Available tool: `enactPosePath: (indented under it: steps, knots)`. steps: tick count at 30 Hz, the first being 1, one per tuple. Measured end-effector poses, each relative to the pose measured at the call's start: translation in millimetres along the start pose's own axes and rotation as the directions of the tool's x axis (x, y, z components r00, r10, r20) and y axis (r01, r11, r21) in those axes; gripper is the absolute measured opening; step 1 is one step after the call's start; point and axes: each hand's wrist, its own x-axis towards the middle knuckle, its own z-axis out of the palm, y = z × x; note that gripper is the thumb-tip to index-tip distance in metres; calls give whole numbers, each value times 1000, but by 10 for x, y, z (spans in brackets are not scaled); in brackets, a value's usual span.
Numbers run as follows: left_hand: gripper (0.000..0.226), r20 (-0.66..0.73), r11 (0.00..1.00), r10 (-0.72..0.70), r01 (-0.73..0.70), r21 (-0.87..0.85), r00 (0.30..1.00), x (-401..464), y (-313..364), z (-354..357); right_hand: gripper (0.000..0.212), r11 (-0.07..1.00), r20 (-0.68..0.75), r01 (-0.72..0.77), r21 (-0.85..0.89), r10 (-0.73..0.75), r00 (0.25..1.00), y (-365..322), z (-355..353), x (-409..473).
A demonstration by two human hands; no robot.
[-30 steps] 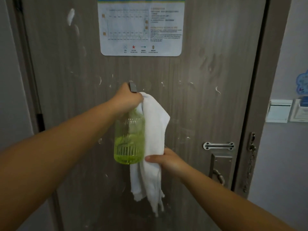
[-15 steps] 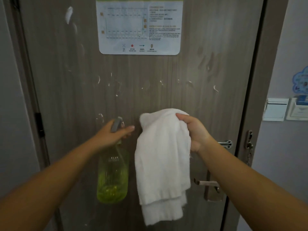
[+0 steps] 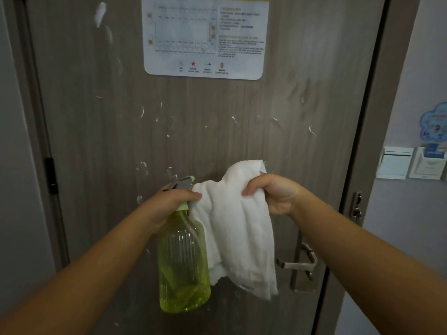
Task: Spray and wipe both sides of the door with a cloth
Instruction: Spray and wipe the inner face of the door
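Note:
A grey wood-grain door (image 3: 96,117) fills the view, flecked with white smears and droplets. My left hand (image 3: 169,201) grips the neck of a yellow-green spray bottle (image 3: 183,267) with a grey trigger head, held upright in front of the door. Beside it, my right hand (image 3: 273,194) holds the top of a white cloth (image 3: 237,238), which hangs down and touches the bottle's right side. Both hands are a little in front of the door's lower middle.
A laminated notice (image 3: 205,37) is stuck high on the door. A metal lever handle (image 3: 297,263) and a latch (image 3: 356,209) sit at the right edge. The door frame (image 3: 387,117) and a wall with a switch plate (image 3: 395,163) lie to the right.
The cloth came off the bottle into my right hand and was raised. My left hand lowered the bottle. The two hands have since drawn closer, so the cloth touches the bottle.

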Motion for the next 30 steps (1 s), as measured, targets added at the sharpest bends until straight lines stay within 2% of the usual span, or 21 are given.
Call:
enactPosePath:
  steps: [3, 4, 6, 8, 10, 11, 12, 13, 15, 16, 17, 18, 19, 21, 24, 26, 28, 30]
  knots:
    - [25, -78, 999, 35, -36, -9, 996, 3, 6, 11, 50, 984, -145, -79, -161, 56, 988, -64, -86, -7]
    - [31, -108, 998, 56, -59, -23, 993, 11, 9, 9, 55, 972, -218, -123, -199, 79, 973, -64, -125, 10]
    - [55, -151, 994, 104, -109, -22, 983, 37, 17, 27, 48, 953, -340, -201, -227, 116, 933, -54, -146, 34]
    - [59, -178, 985, 164, -154, 73, 970, 56, 46, 65, 49, 948, -403, -228, -220, 125, 907, -53, -116, 31]
    - [53, -185, 976, 151, -117, 186, 971, 77, 84, 89, 76, 957, -401, -170, -237, 63, 914, -50, -128, 52]
    - [49, -176, 971, 128, -87, 225, 976, 93, 113, 95, 96, 952, -409, -119, -284, -8, 913, -42, -126, 52]
    - [42, -158, 961, 108, -62, 269, 982, 105, 150, 103, 113, 910, -410, -86, -405, -97, 907, -38, -107, 38]
    - [29, -134, 948, 92, -46, 316, 987, 111, 188, 110, 123, 805, -365, -87, -586, -167, 916, -37, -69, 10]
    - [7, -105, 913, 49, -2, 407, 993, 145, 263, 109, 121, 451, -192, -105, -887, -151, 970, -2, 42, -47]
    - [5, -90, 894, 21, 21, 448, 996, 139, 313, 117, 106, 273, -127, -95, -957, -104, 986, 25, 86, -63]
    - [10, -62, 872, -4, 34, 488, 998, 137, 354, 118, 82, 152, -89, -77, -985, -72, 993, 47, 124, -72]
    - [14, -22, 845, -27, 34, 533, 999, 127, 392, 123, 55, 101, -72, -64, -993, -78, 994, 57, 142, -67]
    - [15, 16, 817, -49, 31, 576, 999, 104, 428, 126, 33, 106, -68, -57, -993, -106, 992, 58, 139, -66]
    - [11, 48, 784, -66, 22, 620, 997, 64, 461, 103, 13, 201, -88, -56, -978, -154, 984, 31, 61, -61]
    - [19, 41, 803, 23, -43, 594, 999, 90, 451, -42, 16, 534, -172, -85, -841, -115, 978, -59, -119, -73]
    - [31, 62, 828, 149, -159, 538, 987, 135, 440, -146, 25, 768, -202, -123, -628, -8, 979, -82, -189, -81]
    - [33, 96, 820, 295, -303, 485, 951, 95, 423, -172, 26, 893, -191, -166, -418, 93, 977, -73, -241, -45]
    - [30, 124, 803, 392, -405, 437, 912, 32, 374, -131, 20, 942, -215, -178, -283, 119, 969, -78, -246, -28]
